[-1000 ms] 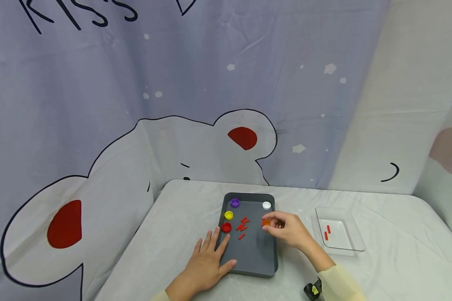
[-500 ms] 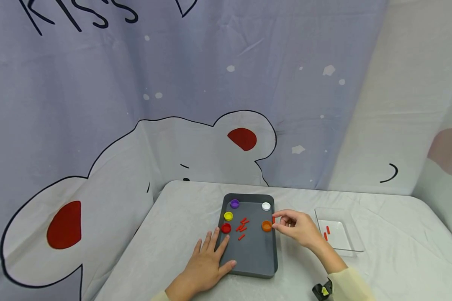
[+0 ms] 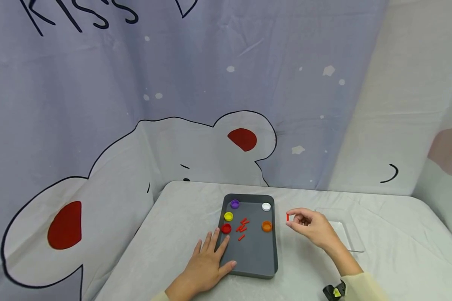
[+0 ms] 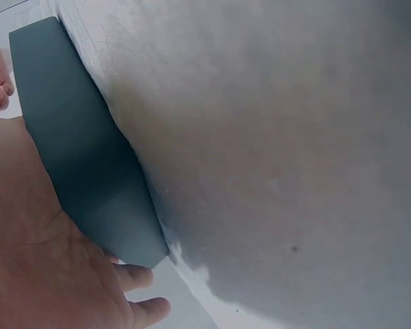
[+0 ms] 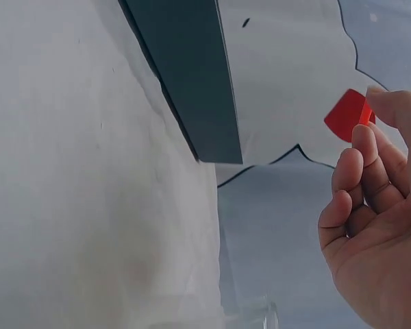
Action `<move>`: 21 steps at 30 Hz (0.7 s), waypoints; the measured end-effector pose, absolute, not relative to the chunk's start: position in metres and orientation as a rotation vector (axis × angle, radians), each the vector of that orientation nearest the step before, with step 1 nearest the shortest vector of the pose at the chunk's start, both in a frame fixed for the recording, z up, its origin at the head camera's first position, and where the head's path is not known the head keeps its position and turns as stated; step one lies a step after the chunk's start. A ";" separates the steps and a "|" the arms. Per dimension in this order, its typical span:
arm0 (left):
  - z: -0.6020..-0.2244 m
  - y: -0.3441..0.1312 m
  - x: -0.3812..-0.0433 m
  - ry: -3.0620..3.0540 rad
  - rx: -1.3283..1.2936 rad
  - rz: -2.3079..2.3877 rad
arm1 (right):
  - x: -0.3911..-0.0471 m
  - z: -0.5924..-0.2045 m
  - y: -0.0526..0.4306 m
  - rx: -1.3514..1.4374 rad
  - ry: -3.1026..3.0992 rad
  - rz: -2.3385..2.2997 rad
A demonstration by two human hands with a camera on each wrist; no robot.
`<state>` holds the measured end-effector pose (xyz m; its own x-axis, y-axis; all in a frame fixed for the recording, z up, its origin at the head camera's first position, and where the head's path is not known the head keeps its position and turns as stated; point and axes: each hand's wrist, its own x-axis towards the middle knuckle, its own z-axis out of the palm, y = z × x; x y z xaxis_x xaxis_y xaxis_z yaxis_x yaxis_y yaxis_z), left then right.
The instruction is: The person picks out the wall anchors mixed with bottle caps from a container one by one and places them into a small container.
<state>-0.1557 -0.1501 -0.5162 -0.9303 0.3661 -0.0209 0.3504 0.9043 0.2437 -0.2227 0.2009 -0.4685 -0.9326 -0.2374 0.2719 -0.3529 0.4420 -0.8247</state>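
Observation:
My right hand [image 3: 312,228] pinches a small red stick [image 3: 287,217] upright between thumb and fingertip, in the air between the tray and the clear box. The same red stick [image 5: 365,112] shows at the fingertips in the right wrist view. With fingers spread, my left hand [image 3: 207,267] rests at the left rim of a grey tray [image 3: 248,259]. On the tray, several red sticks [image 3: 242,228] lie loosely in the middle. Round caps stand about them: purple [image 3: 235,204], yellow [image 3: 228,216] and red [image 3: 226,228] on the left, white [image 3: 266,206] and orange [image 3: 266,226] on the right.
A clear plastic box [image 3: 355,234] stands right of the tray, partly hidden by my right hand. White cloth [image 3: 165,234] covers the table. Behind it hangs a printed curtain [image 3: 196,75].
My right hand has moved right, from over the orange cap to beyond the tray's right rim, carrying the red stick. The orange cap is now uncovered. My left hand has stayed put.

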 end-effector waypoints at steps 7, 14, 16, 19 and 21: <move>-0.516 -0.151 -0.155 2.997 0.556 0.358 | -0.222 -0.465 0.216 0.485 -2.555 1.502; -0.515 -0.149 -0.154 2.988 0.554 0.369 | -0.216 -0.465 0.237 0.389 -2.612 1.465; -0.514 -0.149 -0.154 2.988 0.551 0.367 | -0.214 -0.466 0.243 0.383 -2.610 1.477; -0.513 -0.149 -0.154 2.991 0.549 0.362 | -0.212 -0.465 0.253 0.382 -2.602 1.496; -0.513 -0.150 -0.154 2.990 0.549 0.364 | -0.211 -0.464 0.259 0.368 -2.601 1.499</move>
<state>-0.1541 -0.1495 -0.5132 -0.9325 0.3595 -0.0357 0.3404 0.9075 0.2460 -0.2107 0.2587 -0.4640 -0.9637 -0.1505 0.2203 -0.2661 0.4809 -0.8354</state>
